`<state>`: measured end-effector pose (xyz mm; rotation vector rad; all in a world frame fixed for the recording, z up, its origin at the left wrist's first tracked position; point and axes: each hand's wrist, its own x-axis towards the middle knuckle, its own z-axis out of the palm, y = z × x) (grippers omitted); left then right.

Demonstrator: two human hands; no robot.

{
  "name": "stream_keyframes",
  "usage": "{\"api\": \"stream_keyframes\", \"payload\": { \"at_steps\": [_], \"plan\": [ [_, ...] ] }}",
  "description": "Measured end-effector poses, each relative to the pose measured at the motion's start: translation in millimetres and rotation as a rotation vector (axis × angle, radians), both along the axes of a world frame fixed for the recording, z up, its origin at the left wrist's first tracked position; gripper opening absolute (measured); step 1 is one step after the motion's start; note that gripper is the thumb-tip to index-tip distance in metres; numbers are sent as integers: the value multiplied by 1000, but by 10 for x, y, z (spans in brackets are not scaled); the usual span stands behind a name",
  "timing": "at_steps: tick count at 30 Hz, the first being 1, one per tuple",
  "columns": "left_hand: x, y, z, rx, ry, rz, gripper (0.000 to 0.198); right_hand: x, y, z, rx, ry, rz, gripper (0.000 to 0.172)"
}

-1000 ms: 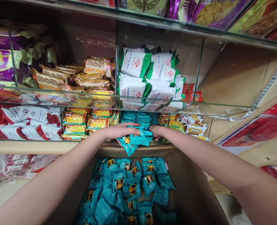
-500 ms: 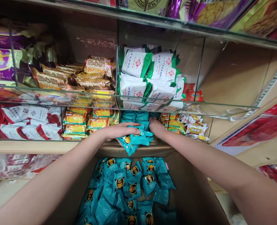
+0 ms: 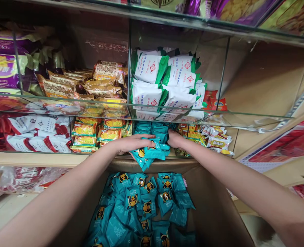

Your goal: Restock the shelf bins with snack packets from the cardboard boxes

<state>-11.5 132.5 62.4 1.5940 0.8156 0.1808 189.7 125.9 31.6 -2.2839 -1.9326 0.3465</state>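
Over several teal snack packets (image 3: 148, 157) at the front edge of the lower shelf lies my left hand (image 3: 135, 143), its fingers gripping them from above. Some of those packets tilt down over the edge. My right hand (image 3: 175, 139) reaches into the same shelf section, closed with curled fingers against the right side of the teal packets (image 3: 160, 133); its fingertips are partly hidden. Below both hands, an open brown cardboard box (image 3: 211, 206) holds many loose teal packets (image 3: 132, 199) with round black-and-yellow emblems.
Yellow packets (image 3: 85, 135) stand left of the teal section, and small white-and-yellow packets (image 3: 217, 139) lie to its right. A glass shelf (image 3: 116, 106) runs just above my hands, carrying white-and-green bags (image 3: 177, 85) and brown packets (image 3: 100, 84). Glass dividers separate the sections.
The view has shifted slightly, so the shelves sit a little further right. Both hands stay at nearly the same place on the teal packets.
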Motion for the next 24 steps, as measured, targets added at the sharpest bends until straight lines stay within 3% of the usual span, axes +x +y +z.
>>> {"api": "stream_keyframes", "payload": {
  "at_steps": [3, 5, 7, 8, 13, 19, 24],
  "plan": [
    [-15, 6, -36, 22, -19, 14, 67, 18, -154, 53, 64, 17, -13, 48],
    [-29, 1, -61, 47, -37, 26, 66, 10, -319, 96, 215, 50, -17, 43],
    [-43, -16, -79, 47, -54, 29, 68, -35, -508, 140, 451, 205, 38, 31],
    [-51, -27, -85, 51, -59, 33, 69, -72, -597, 160, 478, 309, 82, 31],
    [-93, -88, -93, 224, -14, 76, 67, -310, -794, 154, 220, 660, 133, 49],
    [-142, -109, -90, 275, -108, -15, 62, -396, -735, 17, 137, 1141, 174, 75],
    [-127, -96, -93, 219, -64, -8, 60, -247, -753, 42, 153, 1178, 114, 72]
  ]
}}
